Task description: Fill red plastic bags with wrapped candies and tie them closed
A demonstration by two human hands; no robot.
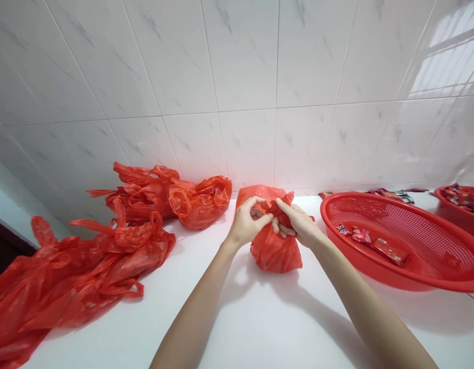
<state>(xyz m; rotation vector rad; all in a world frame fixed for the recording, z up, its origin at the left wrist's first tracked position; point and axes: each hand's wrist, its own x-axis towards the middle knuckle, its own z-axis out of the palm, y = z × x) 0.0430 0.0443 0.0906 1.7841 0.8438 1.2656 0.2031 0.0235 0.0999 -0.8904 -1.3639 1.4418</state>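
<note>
A filled red plastic bag stands on the white surface in front of me, its top bunched together. My right hand is closed round the gathered neck, with the thumb on top and the fingers curled beneath. From the left side, my left hand pinches the bag's upper part, thumb and fingers bent inward. What fills the bag is hidden by the plastic. Right behind it, against the wall, is another piece of red plastic, partly covered by my hands.
Tied red bags stand to the left by the tiled wall. Loose red bags lie at the near left. On the right sits a red plastic basket with a few wrapped snacks; a fuller red basket is beyond it.
</note>
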